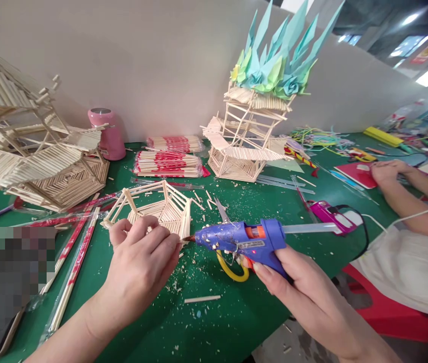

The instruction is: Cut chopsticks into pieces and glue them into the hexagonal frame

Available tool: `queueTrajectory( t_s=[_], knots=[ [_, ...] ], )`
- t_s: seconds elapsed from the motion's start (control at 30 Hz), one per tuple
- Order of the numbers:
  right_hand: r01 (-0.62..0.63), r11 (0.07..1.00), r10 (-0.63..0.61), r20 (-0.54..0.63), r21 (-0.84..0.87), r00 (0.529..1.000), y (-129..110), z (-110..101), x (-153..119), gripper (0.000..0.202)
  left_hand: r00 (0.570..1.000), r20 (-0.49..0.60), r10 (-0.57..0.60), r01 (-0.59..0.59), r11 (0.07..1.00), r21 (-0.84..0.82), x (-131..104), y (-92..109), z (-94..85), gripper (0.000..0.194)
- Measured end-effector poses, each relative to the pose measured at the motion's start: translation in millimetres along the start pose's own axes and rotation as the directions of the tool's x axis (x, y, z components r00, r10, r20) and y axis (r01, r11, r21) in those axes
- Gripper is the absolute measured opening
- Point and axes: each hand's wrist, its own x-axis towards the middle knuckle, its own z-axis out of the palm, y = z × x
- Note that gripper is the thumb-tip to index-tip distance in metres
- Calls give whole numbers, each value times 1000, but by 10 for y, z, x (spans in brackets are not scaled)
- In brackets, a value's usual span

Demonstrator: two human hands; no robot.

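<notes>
My right hand is wrapped round the grip of a blue hot glue gun, one finger at its orange trigger. A clear glue stick juts from the back of the gun. The nozzle points left, close to the fingertips of my left hand. Those fingers are pinched together; whatever they hold is hidden. Just beyond them a small frame of wooden sticks with a woven-looking stick floor stands on the green table, partly covered by my left hand. Scissors with yellow handles lie partly behind the gun.
A finished-looking stick house stands left, near a pink bottle. Another stick tower carries folded paper leaves. Packs of sticks lie behind the frame. At right, another person's hands rest on a red booklet.
</notes>
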Motion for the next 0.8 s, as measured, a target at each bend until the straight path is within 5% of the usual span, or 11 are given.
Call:
queueTrajectory(
  t_s=[0.43,0.8],
  knots=[
    [88,994,-70,217,-71,974,-8,-288,319,23,1000,15,2,-2,1000,-12,-6,-9,-6,13],
    [129,991,-124,461,22,879,-106,-512,844,24,999,45,0,2,999,-45,-15,-20,-8,14]
  ],
)
